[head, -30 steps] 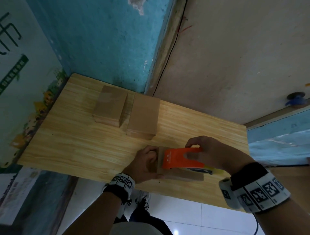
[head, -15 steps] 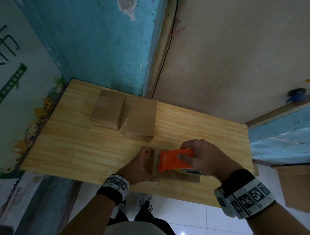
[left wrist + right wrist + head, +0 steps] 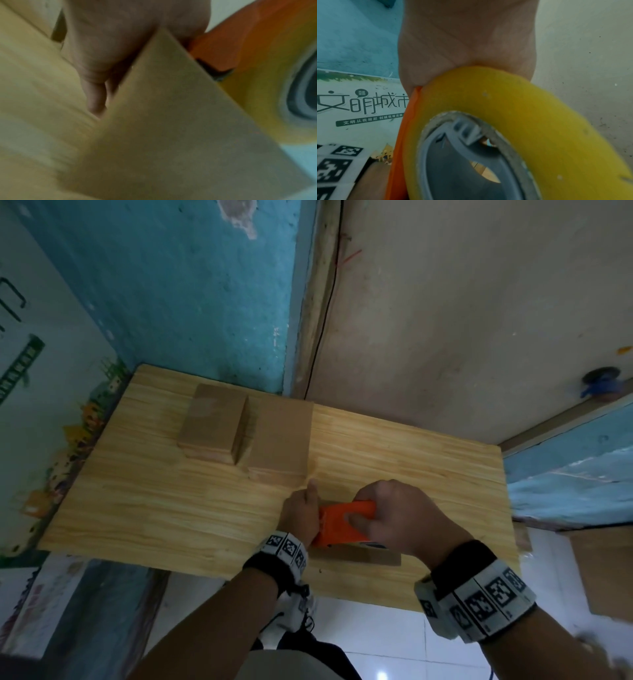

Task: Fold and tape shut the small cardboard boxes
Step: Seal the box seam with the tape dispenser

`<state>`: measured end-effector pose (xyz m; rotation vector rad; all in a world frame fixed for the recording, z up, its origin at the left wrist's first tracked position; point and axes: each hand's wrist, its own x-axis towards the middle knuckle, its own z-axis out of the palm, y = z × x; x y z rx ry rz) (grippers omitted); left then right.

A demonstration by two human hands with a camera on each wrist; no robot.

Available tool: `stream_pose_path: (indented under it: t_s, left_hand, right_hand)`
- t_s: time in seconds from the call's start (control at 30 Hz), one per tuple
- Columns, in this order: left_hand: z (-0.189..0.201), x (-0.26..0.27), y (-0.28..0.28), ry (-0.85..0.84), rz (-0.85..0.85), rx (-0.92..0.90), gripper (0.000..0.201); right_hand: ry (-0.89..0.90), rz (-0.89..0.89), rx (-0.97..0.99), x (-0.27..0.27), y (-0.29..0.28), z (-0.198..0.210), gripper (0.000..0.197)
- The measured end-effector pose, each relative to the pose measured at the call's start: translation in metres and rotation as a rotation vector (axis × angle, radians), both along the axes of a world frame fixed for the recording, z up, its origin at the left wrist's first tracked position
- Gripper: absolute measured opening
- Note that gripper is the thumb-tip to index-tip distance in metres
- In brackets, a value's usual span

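At the near edge of the counter point(image 3: 137, 508) the taping step is in hand. The right hand point(image 3: 394, 518) has its fingers point(image 3: 359, 522) wrapped around an orange tape dispenser point(image 3: 339, 525), which rides on top of a small cardboard box point(image 3: 359, 558) lying flat there. The yellowish tape roll point(image 3: 530, 121) fills the right wrist view. The left hand point(image 3: 301, 515) braces the box's left end, fingers curled against the cardboard, one finger pointing away; the left wrist view shows the box corner point(image 3: 163, 101) tucked against that hand. Whether tape already lies on the seam I cannot tell.

As I judge it, the next move calls for drawing the dispenser steadily along the top while the left hand keeps the box from sliding, then tearing the tape off.

Farther back, toward the wall, sit two more boxes: a thicker one on the left point(image 3: 212, 422) and a flatter one point(image 3: 281, 440) just beside it on the right.

Count: three boxes, one dispenser, one roll, two hands.
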<state>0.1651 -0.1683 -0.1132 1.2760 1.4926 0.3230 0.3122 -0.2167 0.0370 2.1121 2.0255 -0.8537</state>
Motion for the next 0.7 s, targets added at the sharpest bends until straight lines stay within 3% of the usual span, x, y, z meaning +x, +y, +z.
stream_pose_path:
  t_s: [0.37, 0.7]
  left_hand:
    - [0.006, -0.001, 0.001, 0.297, -0.151, 0.192, 0.066]
    - [-0.003, 0.003, 0.003, 0.438, -0.254, 0.207, 0.054]
  right_hand:
    - [0.045, 0.032, -0.04, 0.017, -0.001, 0.006, 0.032]
    - [0.104, -0.016, -0.109, 0.04, -0.006, 0.001, 0.037]
